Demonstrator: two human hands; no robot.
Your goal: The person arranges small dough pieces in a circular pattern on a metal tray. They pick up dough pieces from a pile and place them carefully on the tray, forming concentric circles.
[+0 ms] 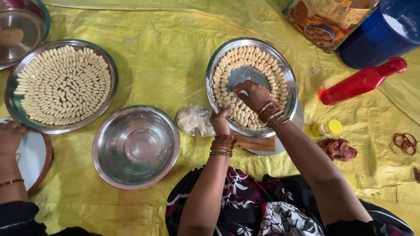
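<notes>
Right hand (pixel 253 95) inside the steel plate (pixel 286 74), fingers bent down and drawn together onto a dough piece (pixel 238 90) at the inner edge of the rings, bangles at the wrist. Left hand (pixel 220 121) at the plate's near rim, fingers curled on the rim itself; hidden whether anything else sits in that grip. Pale dough pieces (pixel 245 54) ranged in curved rows round the plate, bare metal in the middle just beyond the right fingertips. Wooden comb (pixel 258 143) under the near rim, between the two forearms. Bag of dough (pixel 194 120) just left of the left hand. Empty steel bowl (pixel 136 146) further left, then a full plate (pixel 63 85) of pieces in tight rows. Another person's hand (pixel 11 135) at the far left edge, on a white plate (pixel 33 159). Right of the work: yellow-capped jar (pixel 328 128), brown cloth (pixel 339 149), red bottle (pixel 361 81), red bands (pixel 404 143), all on the yellow sheet (pixel 162 61).
</notes>
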